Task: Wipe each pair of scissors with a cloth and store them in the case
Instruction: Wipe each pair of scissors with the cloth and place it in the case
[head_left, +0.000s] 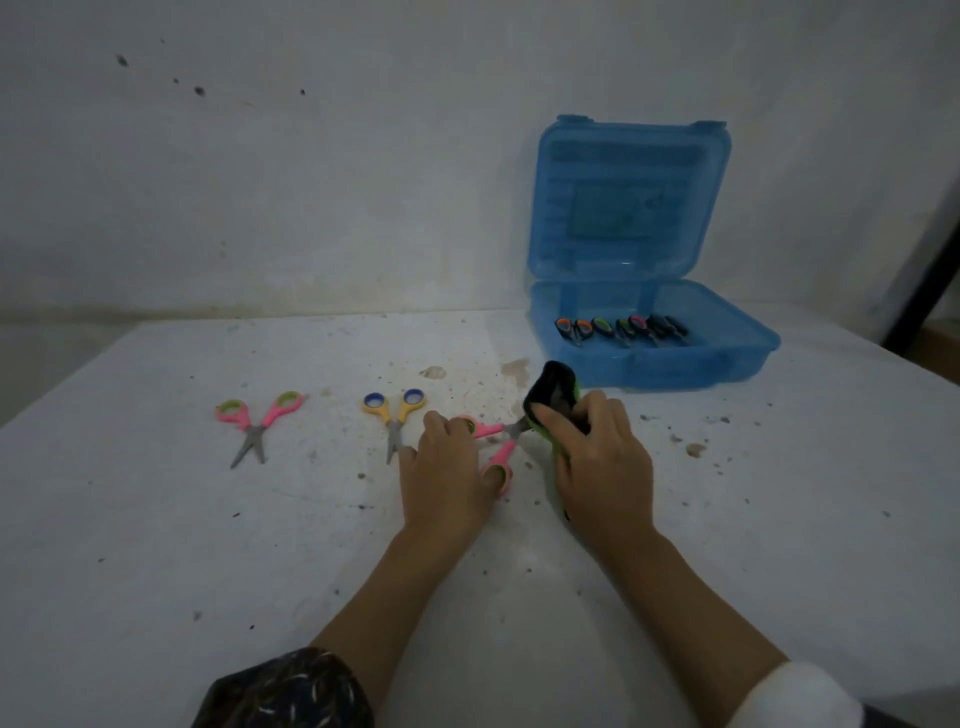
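My left hand (444, 467) holds a pink-handled pair of scissors (496, 449) by its handles, with the blades spread and pointing right. My right hand (605, 462) grips a black and green cloth (553, 397) wrapped over the blade tips. A second pink pair with green rings (258, 420) lies at the left of the white table. A yellow pair with blue rings (395, 413) lies just left of my left hand. The open blue case (748, 358) stands at the back right, holding several scissors (623, 330) in its base.
The case lid (628, 202) stands upright against the white wall. The table (156, 545) is speckled with dirt and small crumbs (695, 449), thickest around the middle and right. A dark post (930, 291) stands at the far right edge.
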